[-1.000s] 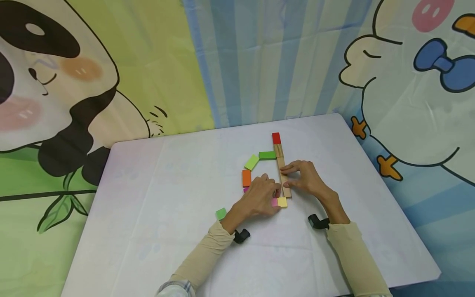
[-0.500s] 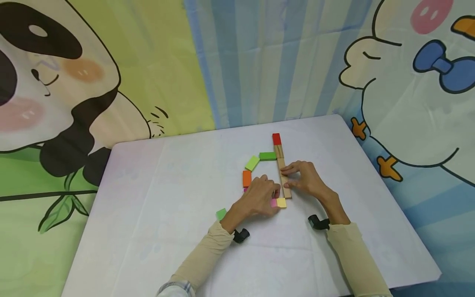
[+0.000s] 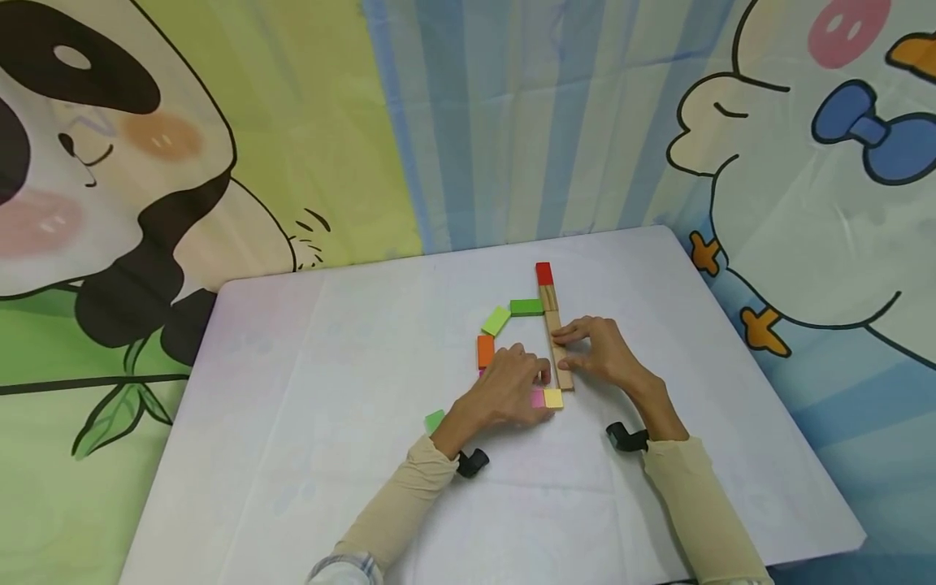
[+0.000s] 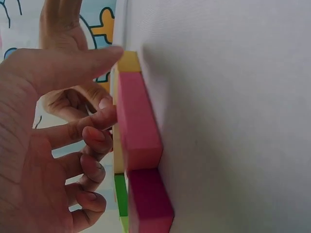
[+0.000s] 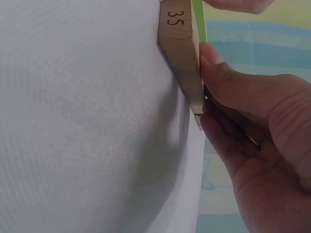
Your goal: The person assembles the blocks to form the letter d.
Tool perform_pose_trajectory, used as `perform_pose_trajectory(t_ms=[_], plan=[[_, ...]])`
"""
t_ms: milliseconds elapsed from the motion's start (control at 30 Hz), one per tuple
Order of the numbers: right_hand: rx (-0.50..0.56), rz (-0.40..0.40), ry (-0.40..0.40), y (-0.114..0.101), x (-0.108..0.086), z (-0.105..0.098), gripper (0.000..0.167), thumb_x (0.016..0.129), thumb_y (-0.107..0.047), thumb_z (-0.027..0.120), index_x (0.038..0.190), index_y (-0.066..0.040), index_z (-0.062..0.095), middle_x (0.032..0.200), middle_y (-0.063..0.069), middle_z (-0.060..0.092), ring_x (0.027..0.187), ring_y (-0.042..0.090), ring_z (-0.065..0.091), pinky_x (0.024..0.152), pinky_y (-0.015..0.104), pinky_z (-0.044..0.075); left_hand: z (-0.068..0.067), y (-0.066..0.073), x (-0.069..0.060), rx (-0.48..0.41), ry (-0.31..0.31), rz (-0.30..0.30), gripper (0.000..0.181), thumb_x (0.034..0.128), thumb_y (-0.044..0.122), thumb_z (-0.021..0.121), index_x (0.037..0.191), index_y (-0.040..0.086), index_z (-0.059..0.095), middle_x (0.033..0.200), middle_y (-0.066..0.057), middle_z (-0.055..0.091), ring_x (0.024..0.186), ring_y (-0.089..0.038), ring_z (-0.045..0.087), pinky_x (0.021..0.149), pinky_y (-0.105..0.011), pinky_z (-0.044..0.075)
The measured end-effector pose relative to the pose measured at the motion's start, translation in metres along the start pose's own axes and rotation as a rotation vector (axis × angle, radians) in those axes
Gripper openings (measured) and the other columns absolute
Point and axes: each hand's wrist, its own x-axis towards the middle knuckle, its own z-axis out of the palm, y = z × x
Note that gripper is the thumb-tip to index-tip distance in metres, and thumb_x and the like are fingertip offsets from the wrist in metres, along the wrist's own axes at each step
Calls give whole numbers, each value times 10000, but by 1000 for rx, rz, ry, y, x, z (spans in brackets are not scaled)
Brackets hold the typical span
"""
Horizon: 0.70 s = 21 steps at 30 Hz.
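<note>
My left hand [image 3: 504, 390] holds a pink block [image 3: 537, 398] at the near end of a row of coloured wooden blocks. Its thumb lies by the adjoining yellow block [image 3: 553, 399], while the index fingertip touches the pink one and the other fingers curl free. My right hand [image 3: 605, 349] rests its thumb and fingertips on a long plain wooden block [image 3: 566, 379], marked 35 in the right wrist view. Beyond it, a short wooden piece [image 3: 548, 298] and a red block [image 3: 544, 274] continue the line. A magenta block [image 4: 150, 194] adjoins the pink one, mostly hidden from the head camera.
Green [image 3: 526, 307], lime [image 3: 496, 321] and orange [image 3: 486, 352] blocks curve left from the wooden line. A light green block [image 3: 434, 420] lies apart, partly behind my left wrist. The white table [image 3: 329, 406] ends at a printed cloth backdrop [image 3: 497, 122].
Both hands stay almost where they were. The pink and yellow blocks have shifted very slightly left; the other blocks show no clear movement.
</note>
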Motion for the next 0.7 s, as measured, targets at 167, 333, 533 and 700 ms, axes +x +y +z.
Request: perform_pose_trajectory(t_ms=[167,333,533,700], plan=[[-13,21,-7,-1,1,1,462,777,-56,973,1211,-12,820,1296,140,803,1313,411,675,1232,661,390,-19,-20,-16,-118,82,-94,373,862,510,856,1077,219,764,898,39,675,870,-128,497,769,-290,410],[-13,47,-2,-3,-1,1,465,769,-38,978,1208,-18,825,1291,140,805,1322,414,666,1223,662,403,-36,-46,-42,-201,238,-221,210,912,335,891,1009,180,788,877,-1,705,850,-148,507,758,-323,417],[-14,38,-4,-3,-2,1,470,763,-25,976,1206,-3,822,1290,146,804,1318,416,669,1218,651,415,-39,-55,-65,-150,254,-304,245,882,295,934,1066,166,837,880,30,727,825,-142,491,753,-307,400],[-13,50,-11,-3,0,1,465,771,-35,974,1210,-10,822,1301,137,802,1326,406,665,1228,638,414,-32,-55,-66,-83,275,-287,261,947,232,873,1195,163,830,1011,-11,783,882,-174,524,753,-296,406]])
